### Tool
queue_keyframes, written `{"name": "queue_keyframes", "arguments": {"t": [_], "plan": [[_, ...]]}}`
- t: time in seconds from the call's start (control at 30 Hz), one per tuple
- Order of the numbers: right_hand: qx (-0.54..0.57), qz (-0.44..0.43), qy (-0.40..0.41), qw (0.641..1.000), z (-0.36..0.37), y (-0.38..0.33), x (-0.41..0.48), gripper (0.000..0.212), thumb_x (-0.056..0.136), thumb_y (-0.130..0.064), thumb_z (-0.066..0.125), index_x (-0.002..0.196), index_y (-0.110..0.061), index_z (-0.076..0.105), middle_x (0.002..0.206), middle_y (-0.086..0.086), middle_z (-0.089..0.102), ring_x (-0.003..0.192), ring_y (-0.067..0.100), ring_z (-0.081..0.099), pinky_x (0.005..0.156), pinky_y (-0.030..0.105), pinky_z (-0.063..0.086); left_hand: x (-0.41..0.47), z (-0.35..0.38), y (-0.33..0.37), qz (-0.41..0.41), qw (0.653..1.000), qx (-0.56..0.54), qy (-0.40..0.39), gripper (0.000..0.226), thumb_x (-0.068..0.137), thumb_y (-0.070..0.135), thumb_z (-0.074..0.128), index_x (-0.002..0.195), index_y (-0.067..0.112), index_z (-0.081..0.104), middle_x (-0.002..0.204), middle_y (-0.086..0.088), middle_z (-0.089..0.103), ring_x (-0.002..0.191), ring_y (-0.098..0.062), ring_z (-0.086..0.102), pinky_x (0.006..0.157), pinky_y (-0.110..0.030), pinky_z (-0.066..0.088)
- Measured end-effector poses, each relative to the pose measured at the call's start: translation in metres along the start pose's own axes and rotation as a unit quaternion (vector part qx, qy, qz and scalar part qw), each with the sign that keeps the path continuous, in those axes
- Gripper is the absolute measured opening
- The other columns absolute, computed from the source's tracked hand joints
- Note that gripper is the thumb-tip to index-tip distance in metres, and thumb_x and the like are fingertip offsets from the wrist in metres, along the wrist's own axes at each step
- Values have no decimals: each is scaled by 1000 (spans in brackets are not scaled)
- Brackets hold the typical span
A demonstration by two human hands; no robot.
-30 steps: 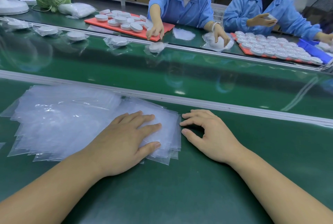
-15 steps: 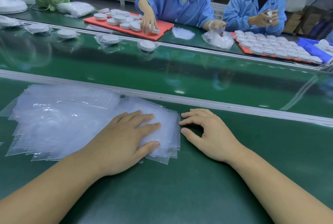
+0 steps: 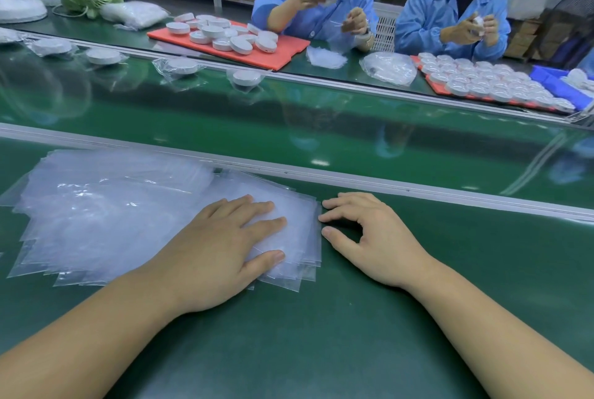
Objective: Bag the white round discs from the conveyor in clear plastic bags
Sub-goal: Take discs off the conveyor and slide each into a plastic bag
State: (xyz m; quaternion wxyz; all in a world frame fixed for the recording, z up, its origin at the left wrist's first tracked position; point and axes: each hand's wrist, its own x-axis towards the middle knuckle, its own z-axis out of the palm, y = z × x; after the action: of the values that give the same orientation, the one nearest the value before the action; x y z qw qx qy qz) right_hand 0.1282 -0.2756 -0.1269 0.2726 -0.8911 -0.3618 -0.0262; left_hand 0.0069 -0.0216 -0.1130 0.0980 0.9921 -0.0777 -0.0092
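Lower centre, the left hand (image 3: pixel 218 247) lies flat on thin, slippery bags (image 3: pixel 112 215); the right hand (image 3: pixel 369 238), loosely curled and empty, touches their edge, likely where to peel one. Light, rigid-looking discs (image 3: pixel 246 77) sit on the belt (image 3: pixel 321 128), upper left.

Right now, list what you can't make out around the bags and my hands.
All in the head view:
- bag stack count: clear sheets overlap, and the left hand covers some.
- Right hand grip: it meets the stack's edge; pinch unclear.
- Blue bin: cut by the right edge.
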Motion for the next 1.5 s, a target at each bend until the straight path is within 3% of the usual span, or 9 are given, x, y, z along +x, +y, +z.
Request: {"name": "queue_keyframes", "arguments": {"t": [0.33,1.07,1.27,1.5], "plan": [[0,2,1,1000,0,0,-1,42,87,-64,49,113,-43,74,125,-37,55,134,-6,41,117,30,34,1,0,-1,-2,1000,0,4,69,89,76,8,154,52,19,164,26,3,152,-4,-5,121,-26,-6],[-2,5,-4,1000,-2,-2,-1,43,86,-64,48,114,-43,74,128,-35,56,133,-6,41,117,32,34,0,0,0,0,1000,8,-1,70,88,78,5,153,53,15,164,26,0,151,-3,-7,122,-27,-5],[2,0,-5,1000,-2,-1,-1,26,93,-48,63,115,-40,74,132,-28,60,135,-1,44,117,37,36,0,0,0,0,1000,1,-2,72,87,78,4,153,53,17,164,26,1,151,-4,-6,122,-27,-6],[2,-1,-5,1000,-3,-2,-1,27,92,-49,62,114,-40,74,132,-28,60,135,-1,44,117,38,36,0,0,0,-1,1000,4,-4,73,86,78,3,154,53,16,163,26,1,151,-4,-6,122,-27,-5]]}}
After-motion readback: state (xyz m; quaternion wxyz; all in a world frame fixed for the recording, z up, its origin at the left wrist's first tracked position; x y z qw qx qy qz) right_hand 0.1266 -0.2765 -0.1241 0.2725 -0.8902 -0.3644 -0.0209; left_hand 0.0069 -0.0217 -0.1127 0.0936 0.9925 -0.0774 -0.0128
